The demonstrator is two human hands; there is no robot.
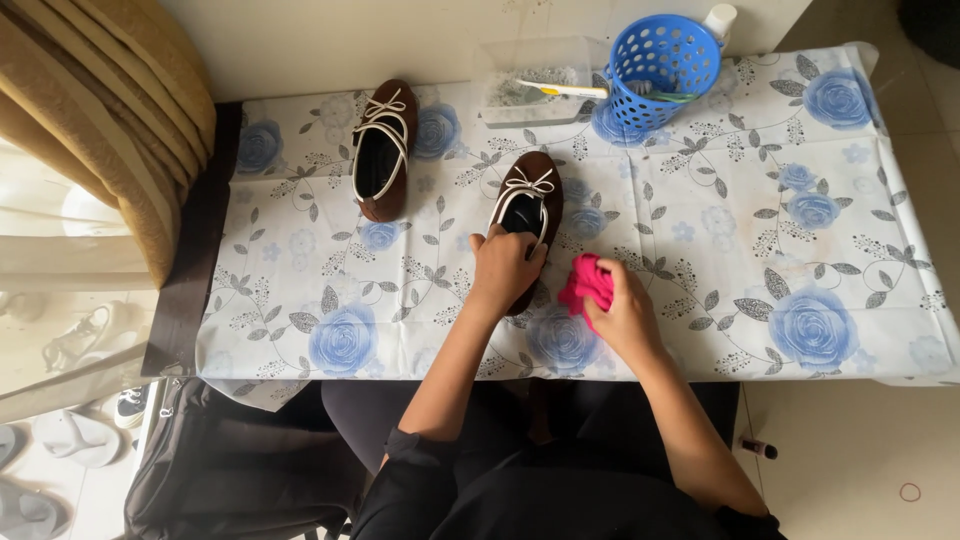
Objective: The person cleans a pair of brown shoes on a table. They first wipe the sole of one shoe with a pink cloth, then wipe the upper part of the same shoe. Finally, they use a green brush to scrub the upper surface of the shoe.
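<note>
A brown suede flat shoe with white laces [528, 205] is being pinned to the table [700, 230] by the left hand [503, 268] (fingers clasped over its heel), steadying it, while a bright pink cloth [586, 282] is being gripped, bunched, in the right hand [625, 315] just beside it.

The left hand [503, 268] pressed down on a brown lace-up shoe [528, 215]; the right hand [622, 312] clutched a pink cloth [586, 283] beside it.

A home, by the look of it: a surface [700, 230] under a plastic cloth printed with blue roses, a gold curtain [110, 110] at the window side, a pale tiled floor [860, 450], and sandals and slippers [70, 440] lying about below
</note>
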